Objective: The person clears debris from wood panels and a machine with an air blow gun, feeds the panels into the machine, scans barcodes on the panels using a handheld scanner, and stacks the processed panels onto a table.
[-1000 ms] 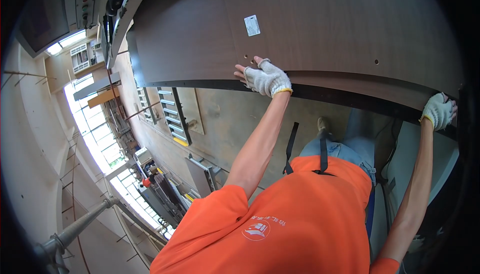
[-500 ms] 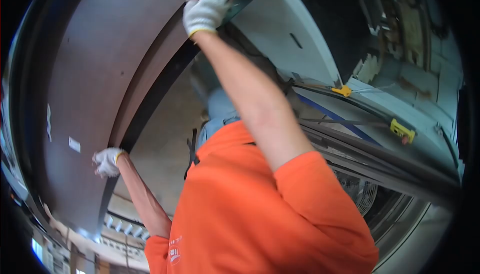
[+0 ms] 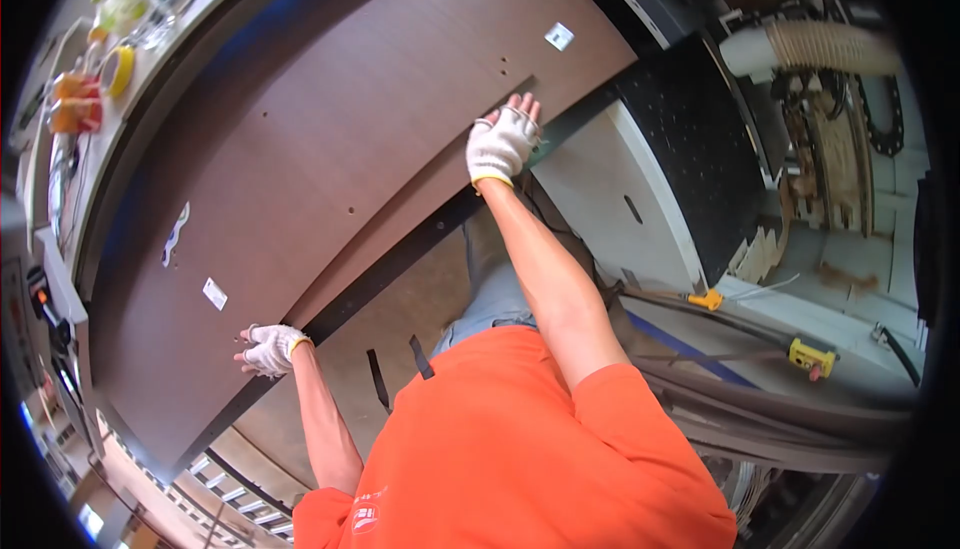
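A large brown board (image 3: 330, 139) with drilled holes lies before me, with the strip of a second brown board (image 3: 400, 224) showing along its near edge. My left hand (image 3: 272, 351), in a white fingerless glove, lies at the near edge of the boards with fingers spread. My right hand (image 3: 505, 141), gloved the same way, rests flat farther right near that edge, fingers stretched out. Neither hand is closed around anything. A white label (image 3: 215, 294) and a wavy-edged sticker (image 3: 176, 235) are on the board near my left hand; another label (image 3: 559, 37) lies beyond my right.
A dark machine (image 3: 695, 134) with a pale side panel (image 3: 605, 189) stands at the right. A ribbed hose (image 3: 830, 49) runs behind it. A yellow control box (image 3: 812, 359) hangs at the lower right. Yellow tape (image 3: 118, 71) sits on the cluttered bench at the far left.
The view has swung, so more of the boards and the bench beyond show. Both hands appear farther right and lower in view, still spread at the boards' near edge.
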A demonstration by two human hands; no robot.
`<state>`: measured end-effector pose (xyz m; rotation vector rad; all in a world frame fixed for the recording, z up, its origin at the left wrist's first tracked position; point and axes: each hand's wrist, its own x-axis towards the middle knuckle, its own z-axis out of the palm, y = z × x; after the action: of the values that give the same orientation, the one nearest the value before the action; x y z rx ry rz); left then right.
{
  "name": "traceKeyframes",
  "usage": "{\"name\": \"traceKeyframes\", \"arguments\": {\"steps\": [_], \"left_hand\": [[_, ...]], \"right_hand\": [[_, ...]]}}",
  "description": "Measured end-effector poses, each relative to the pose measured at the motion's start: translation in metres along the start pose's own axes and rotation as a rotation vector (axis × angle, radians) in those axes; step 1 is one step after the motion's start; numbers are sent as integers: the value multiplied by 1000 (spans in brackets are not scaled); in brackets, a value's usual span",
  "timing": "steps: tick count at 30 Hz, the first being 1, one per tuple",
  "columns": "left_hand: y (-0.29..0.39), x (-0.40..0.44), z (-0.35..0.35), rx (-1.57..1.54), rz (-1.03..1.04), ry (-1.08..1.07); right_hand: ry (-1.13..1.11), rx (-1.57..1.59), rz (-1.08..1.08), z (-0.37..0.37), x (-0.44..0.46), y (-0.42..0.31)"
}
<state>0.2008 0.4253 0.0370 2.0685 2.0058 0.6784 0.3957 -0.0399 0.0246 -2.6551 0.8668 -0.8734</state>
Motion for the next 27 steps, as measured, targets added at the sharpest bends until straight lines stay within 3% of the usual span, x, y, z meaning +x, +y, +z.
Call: {"name": "traceKeyframes", "arguments": {"steps": [14,16,18,20,22,24,26,27], "left_hand": [[-8,1,8,6,63,65],[28,-3,-30,68,-5,-113],[-12,10,8,-8,150,42],[-9,26,-9,-66,60,-35],[13,45,-49,142,65,-172],[21,60,-68,276,213,-313],[34,65,-83,156,174,-396],[21,67,-73,131,221,-332]], "right_hand": [[-110,-23,-24,-2,1,3],[-85,-101,-116,-2,-3,7],[-125,361,201,-10,9,-2],[-144,65,220,-40,45,-14],[121,-103,-109,-6,89,24],[60,-165,-325,10,133,-6],[-312,-187,-557,25,168,-50],[-356,-178,-529,22,168,-89]]}}
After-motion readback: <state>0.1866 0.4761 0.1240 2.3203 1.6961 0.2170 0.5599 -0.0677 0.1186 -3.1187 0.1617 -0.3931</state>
